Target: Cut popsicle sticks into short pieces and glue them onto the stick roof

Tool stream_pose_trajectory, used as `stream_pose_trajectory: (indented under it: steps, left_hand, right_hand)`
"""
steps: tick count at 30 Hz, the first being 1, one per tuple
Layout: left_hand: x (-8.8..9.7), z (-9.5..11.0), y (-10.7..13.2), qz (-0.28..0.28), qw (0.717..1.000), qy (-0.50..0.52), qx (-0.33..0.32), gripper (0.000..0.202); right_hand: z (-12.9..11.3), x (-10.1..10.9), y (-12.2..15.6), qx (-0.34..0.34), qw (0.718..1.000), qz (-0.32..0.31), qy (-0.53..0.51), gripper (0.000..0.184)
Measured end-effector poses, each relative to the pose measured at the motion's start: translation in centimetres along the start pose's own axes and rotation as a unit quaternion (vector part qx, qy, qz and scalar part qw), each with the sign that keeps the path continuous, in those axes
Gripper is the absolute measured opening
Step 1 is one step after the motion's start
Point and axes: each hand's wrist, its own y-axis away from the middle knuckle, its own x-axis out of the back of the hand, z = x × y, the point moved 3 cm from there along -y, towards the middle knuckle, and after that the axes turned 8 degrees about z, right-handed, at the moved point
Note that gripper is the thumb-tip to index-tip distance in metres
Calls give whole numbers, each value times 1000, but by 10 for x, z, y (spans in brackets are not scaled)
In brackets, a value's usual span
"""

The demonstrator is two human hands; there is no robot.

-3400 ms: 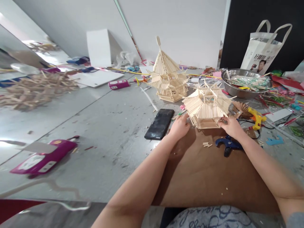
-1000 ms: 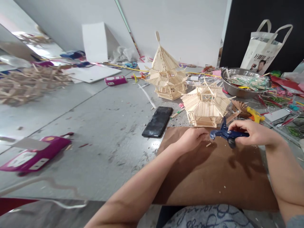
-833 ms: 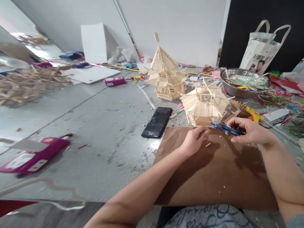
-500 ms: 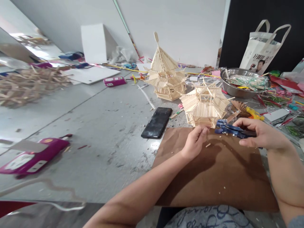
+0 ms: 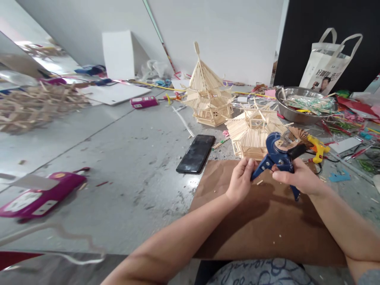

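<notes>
My right hand [image 5: 303,178] grips blue hand cutters [image 5: 279,156] with a curved head and black part, held tilted over the front of a stick-built pavilion. My left hand [image 5: 242,178] is closed in a pinch beside one blue end of the cutters; whatever lies between its fingers is hidden. Just behind both hands stands the low pavilion [image 5: 251,136] made of pale wooden sticks, its top open. A taller stick pagoda [image 5: 209,93] with a pointed roof rises behind it. Under my hands lies a brown sheet [image 5: 252,233] with small stick scraps on it.
A black phone [image 5: 196,154] lies left of the sheet. At right are a yellow glue gun [image 5: 318,148], a folded brown fan [image 5: 298,135] and a steel bowl [image 5: 305,114] of wrapped sticks. A purple device [image 5: 44,196] sits at left.
My right hand has moved left and turned the cutters from lying sideways to a raised angle, bringing them up to my left hand. My left hand has barely shifted.
</notes>
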Motion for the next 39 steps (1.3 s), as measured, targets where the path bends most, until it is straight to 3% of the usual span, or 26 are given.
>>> stream_pose_trajectory:
  steps: [4,7,11,16,19,22,29,39]
  left_hand:
    - [-2,2,2,-37,998,-8,-47,46]
    - [-5,6,4,-68,996,-16,-58,45]
    - [-3,13,-2,-72,995,-53,-46,45]
    - [9,24,-16,-12,992,-97,-83,50]
    - [13,29,-16,-3,992,-75,-104,50]
    - [9,32,-10,-41,993,-42,-104,46]
    - [-2,34,4,-114,989,-28,-90,43]
    - [-2,18,4,-145,977,-66,-143,42]
  right_hand:
    - [-1,-10,3,40,990,-132,-1,30]
    - [-7,-14,6,79,982,-167,33,36]
    - [-18,-14,10,105,983,-126,79,30]
    - [-18,-6,9,49,988,-30,143,15]
    - [-9,-1,3,13,966,44,253,13]
    - [2,-1,-4,0,930,88,356,14]
    - [14,-11,-12,17,879,88,469,20]
    - [19,-15,-12,47,837,81,539,21]
